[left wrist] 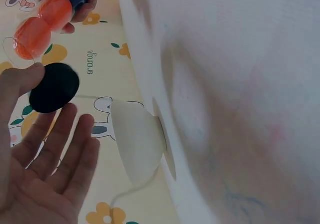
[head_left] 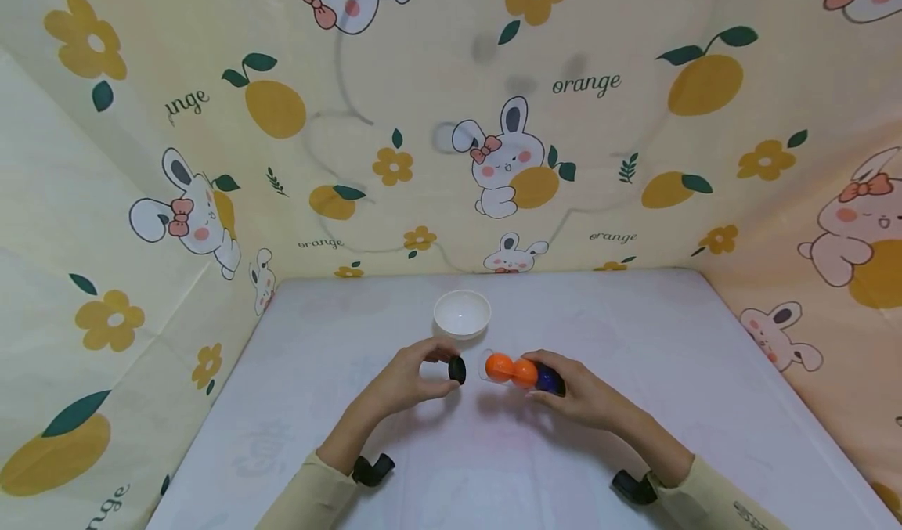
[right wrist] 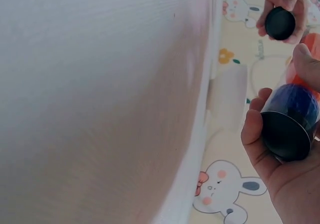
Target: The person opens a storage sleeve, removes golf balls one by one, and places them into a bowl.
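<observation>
My left hand (head_left: 409, 377) pinches a round black cap (head_left: 457, 370) by its edge, thumb on one side and fingers on the other. Facing it, my right hand (head_left: 581, 394) grips a clear tube (right wrist: 272, 103) with two orange balls (head_left: 499, 367) and a blue ball (head_left: 548, 379) inside. The tube lies sideways, its uncapped clear end pointing at the cap, with a small gap between them. A second black cap (right wrist: 286, 136) closes the tube's other end, by my right palm. Both hands are above the table.
A white bowl (head_left: 462, 315) stands on the white-covered table (head_left: 338, 319), just beyond my hands. Cloth printed with rabbits and oranges (head_left: 423, 201) hangs behind the table and along both sides. Black wrist mounts (head_left: 373, 470) sit at both sleeves.
</observation>
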